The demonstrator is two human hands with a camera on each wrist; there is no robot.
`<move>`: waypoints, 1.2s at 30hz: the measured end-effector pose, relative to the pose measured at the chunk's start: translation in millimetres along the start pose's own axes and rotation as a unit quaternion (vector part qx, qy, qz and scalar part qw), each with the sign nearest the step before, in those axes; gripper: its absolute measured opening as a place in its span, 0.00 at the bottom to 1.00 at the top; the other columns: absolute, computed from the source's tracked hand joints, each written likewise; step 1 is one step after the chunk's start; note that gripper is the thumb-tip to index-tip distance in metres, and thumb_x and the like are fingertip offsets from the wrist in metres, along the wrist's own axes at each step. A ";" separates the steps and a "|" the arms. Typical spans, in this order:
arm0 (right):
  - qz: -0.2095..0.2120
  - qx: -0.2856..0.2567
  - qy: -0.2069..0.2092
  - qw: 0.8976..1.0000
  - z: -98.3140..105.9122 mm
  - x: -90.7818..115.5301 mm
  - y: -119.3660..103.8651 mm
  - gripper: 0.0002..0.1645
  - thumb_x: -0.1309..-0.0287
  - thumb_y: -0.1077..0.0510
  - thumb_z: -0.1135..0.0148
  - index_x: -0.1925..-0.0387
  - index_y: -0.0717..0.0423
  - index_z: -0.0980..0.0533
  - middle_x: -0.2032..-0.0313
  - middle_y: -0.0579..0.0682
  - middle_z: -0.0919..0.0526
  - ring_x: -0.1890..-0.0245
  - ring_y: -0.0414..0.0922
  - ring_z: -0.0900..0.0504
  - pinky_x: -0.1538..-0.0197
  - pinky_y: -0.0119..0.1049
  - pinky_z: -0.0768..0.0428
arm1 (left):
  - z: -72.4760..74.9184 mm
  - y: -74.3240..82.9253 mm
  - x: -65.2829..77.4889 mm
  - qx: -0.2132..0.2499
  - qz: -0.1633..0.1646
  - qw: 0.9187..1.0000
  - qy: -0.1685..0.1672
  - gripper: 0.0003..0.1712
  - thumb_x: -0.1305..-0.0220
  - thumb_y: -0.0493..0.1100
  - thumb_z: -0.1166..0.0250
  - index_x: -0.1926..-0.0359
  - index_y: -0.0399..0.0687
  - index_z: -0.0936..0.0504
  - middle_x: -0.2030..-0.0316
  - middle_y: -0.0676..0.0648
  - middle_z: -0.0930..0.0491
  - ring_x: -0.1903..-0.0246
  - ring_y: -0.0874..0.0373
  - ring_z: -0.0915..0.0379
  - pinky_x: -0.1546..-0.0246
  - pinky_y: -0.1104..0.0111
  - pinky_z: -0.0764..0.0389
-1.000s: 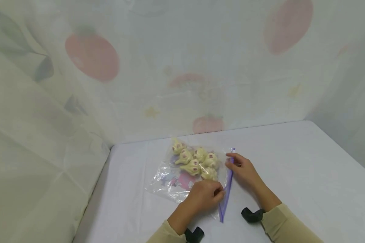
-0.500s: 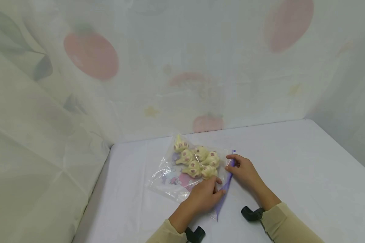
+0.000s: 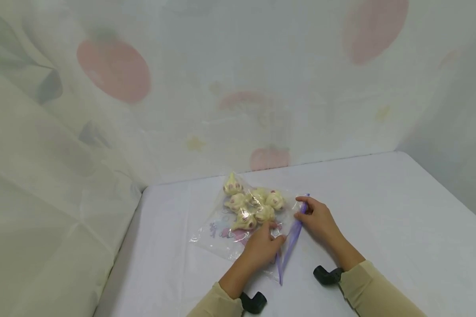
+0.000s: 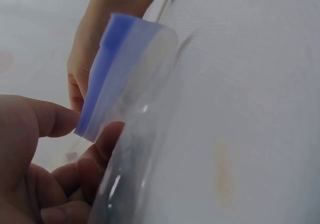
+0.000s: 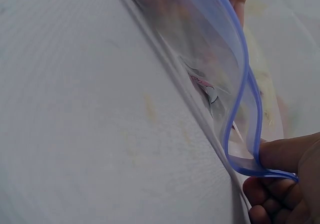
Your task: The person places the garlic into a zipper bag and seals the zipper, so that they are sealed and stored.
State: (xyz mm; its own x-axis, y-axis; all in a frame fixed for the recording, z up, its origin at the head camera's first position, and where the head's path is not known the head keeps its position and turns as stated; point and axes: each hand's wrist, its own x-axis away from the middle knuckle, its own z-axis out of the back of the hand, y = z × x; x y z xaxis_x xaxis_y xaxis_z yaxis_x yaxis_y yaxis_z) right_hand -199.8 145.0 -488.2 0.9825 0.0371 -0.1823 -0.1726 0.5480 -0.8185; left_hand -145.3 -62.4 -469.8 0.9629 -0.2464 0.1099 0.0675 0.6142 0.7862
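A clear zip-lock bag (image 3: 214,237) with a purple zip strip and a coloured cartoon print lies on the white table. Several cream garlic bulbs (image 3: 236,201) with purplish marks show through its plastic. My left hand (image 3: 259,246) holds the bag's mouth at the near part, its thumb and fingers on either side of the lip. At the far end of the strip, my right hand (image 3: 319,220) pinches the zip edge between thumb and fingers. The purple lips (image 5: 242,93) stand apart between the hands in the right wrist view. Part of the print is hidden under my left hand.
A white cloth covers the table (image 3: 381,211). Behind it hangs a pale curtain (image 3: 182,110) with strawberry prints, and more cloth closes in both sides. Black wrist fittings (image 3: 254,303) sit at both cuffs.
My left hand has shifted slightly away from me and left along the bag's mouth. The strip's near end has swung left, and the garlic bulbs have shifted a little. My right hand stays nearly still.
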 end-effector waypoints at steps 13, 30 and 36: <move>-0.029 -0.105 0.008 0.994 2.8 -3.0 5.2 0.37 0.43 0.61 0.31 0.33 0.53 0.34 0.72 0.52 0.16 0.78 0.38 0.27 0.70 0.29 0.27 | -1.2 5.2 7.3 -0.075 -0.038 0.996 -0.024 0.38 0.41 0.49 0.31 0.32 0.47 0.36 0.81 0.59 0.27 0.82 0.66 0.32 0.79 0.71 0.32; -0.041 -0.114 0.009 0.993 4.3 -5.6 6.3 0.41 0.41 0.58 0.31 0.29 0.53 0.39 0.65 0.57 0.13 0.73 0.36 0.23 0.65 0.27 0.27 | -6.1 7.3 8.8 -0.170 -0.053 0.984 -0.018 0.60 0.57 0.56 0.20 0.29 0.46 0.44 0.81 0.61 0.27 0.81 0.65 0.31 0.78 0.69 0.31; -0.034 -0.096 0.012 0.995 5.4 -6.7 9.0 0.40 0.37 0.56 0.35 0.28 0.54 0.41 0.63 0.57 0.12 0.71 0.34 0.22 0.63 0.26 0.27 | -8.1 7.6 9.2 -0.192 -0.060 0.979 -0.034 0.62 0.57 0.60 0.21 0.27 0.47 0.46 0.81 0.61 0.28 0.80 0.65 0.32 0.78 0.70 0.31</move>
State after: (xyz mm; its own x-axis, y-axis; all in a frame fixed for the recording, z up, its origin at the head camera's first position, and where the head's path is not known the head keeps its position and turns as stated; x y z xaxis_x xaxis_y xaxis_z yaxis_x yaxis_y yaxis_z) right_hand -207.5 154.2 -491.4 0.9909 -0.0150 -0.1338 -0.1183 0.3779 -0.9183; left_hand -133.8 -53.9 -467.8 0.9235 -0.3749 0.0817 0.2840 0.8110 0.5115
